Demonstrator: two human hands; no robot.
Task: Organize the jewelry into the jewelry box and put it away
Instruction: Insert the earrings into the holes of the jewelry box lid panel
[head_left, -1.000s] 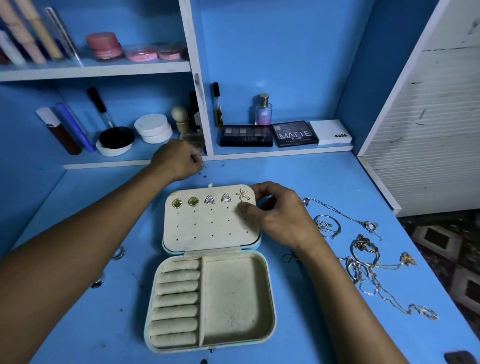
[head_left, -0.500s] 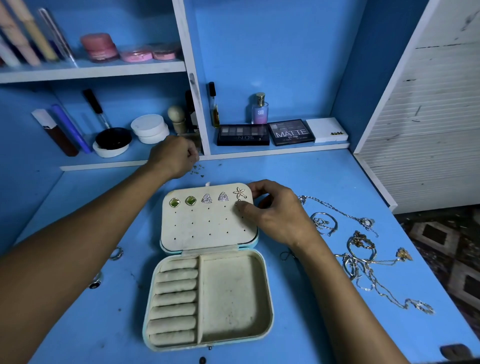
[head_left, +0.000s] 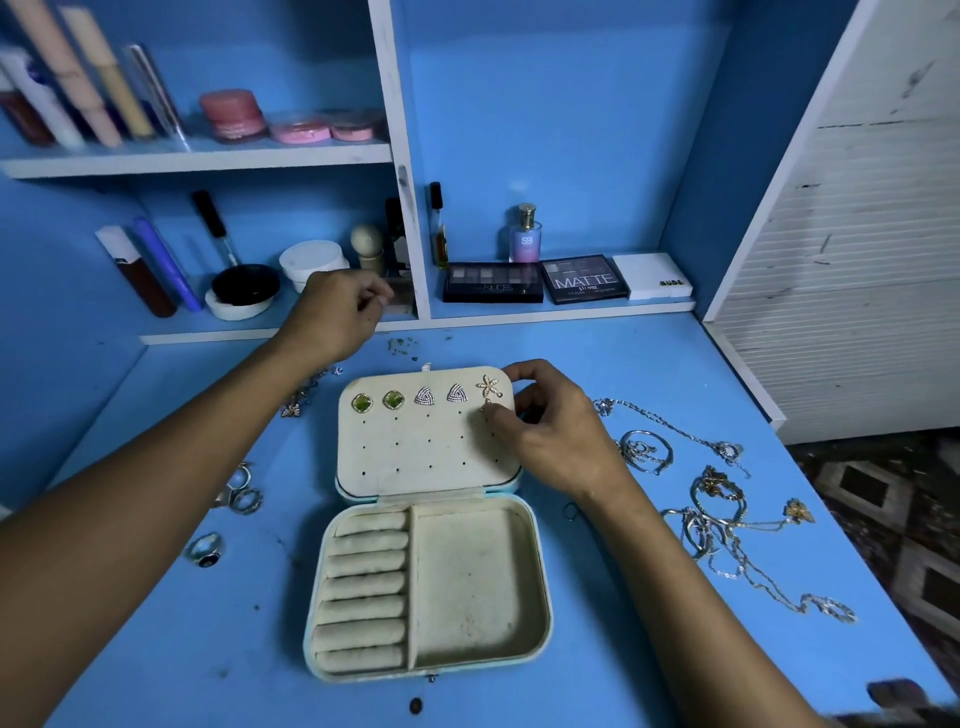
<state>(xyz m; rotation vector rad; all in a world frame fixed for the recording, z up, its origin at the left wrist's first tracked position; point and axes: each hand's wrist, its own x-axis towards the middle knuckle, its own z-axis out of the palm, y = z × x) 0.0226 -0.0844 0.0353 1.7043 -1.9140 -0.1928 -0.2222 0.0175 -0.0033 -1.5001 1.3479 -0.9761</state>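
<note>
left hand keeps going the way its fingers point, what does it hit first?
Probably the dark bottle by the shelf divider; the left hand, fingers curled, points up-right over the shelf edge toward it. Depth is unclear.

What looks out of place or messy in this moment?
The silver and gold chains and bangles lie in a tangled heap on the blue tabletop right of the open cream jewelry box. Silver rings sit scattered to its left, and small crumbs of debris lie behind its lid.
</note>
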